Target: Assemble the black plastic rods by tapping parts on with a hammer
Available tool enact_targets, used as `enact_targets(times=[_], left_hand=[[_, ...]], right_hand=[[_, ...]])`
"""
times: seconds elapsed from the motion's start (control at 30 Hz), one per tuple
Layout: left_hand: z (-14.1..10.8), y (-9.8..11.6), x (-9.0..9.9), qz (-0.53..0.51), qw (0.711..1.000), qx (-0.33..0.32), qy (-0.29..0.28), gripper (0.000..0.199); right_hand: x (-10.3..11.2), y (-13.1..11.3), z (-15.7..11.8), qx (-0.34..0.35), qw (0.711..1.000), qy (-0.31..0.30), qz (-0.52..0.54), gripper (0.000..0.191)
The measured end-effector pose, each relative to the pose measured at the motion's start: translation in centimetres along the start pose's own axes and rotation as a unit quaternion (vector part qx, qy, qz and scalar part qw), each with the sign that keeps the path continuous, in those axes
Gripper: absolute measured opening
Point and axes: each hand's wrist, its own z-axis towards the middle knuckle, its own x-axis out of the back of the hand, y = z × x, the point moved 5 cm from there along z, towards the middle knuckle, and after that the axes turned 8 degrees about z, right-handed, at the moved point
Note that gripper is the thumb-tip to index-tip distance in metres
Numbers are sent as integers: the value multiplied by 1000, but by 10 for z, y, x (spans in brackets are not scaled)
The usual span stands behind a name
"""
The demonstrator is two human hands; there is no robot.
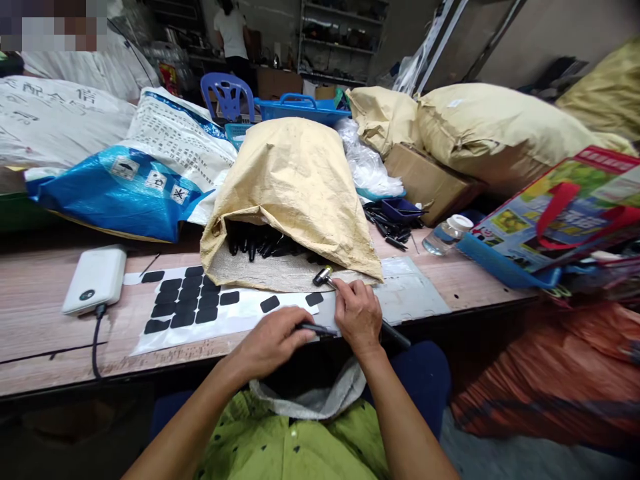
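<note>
My left hand is closed on a slim black rod-like piece at the table's front edge. In my right hand is a small hammer; its metal head points up and left, and its dark handle sticks out below the fist. Just beyond my hands lies a tan sack, its mouth facing me, with several black tapered pieces inside. A white sheet with several black rounded squares lies left of my hands. Across my lap, an open pale bag hangs below the table edge.
A white power bank with a cable is at left. Blue-and-white sacking is behind it. To the right are loose black parts, a lidded jar and a colourful bag in a blue tray. Another person stands far back.
</note>
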Motion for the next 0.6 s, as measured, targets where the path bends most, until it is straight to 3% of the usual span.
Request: enact_targets(times=[0.07, 0.13, 0.3, 0.43, 0.6], left_hand=[[-14, 16, -21, -20, 996, -6, -88, 25], [-26, 20, -45, 10, 990, 11, -141, 27], [-35, -16, -94, 171, 963, 133, -157, 24], [-38, -39, -110, 202, 945, 192, -171, 28], [-41, -40, -112, 204, 943, 194, -177, 30]], right_hand=[[0, 0, 0, 0, 1000, 1, 2, 34], [0, 0, 0, 0, 1000, -2, 4, 34], [0, 1, 0, -1, 1000, -2, 6, 33], [0, 0, 0, 4, 1000, 3, 10, 34], [0, 0, 0, 2, 1000, 4, 8, 34]])
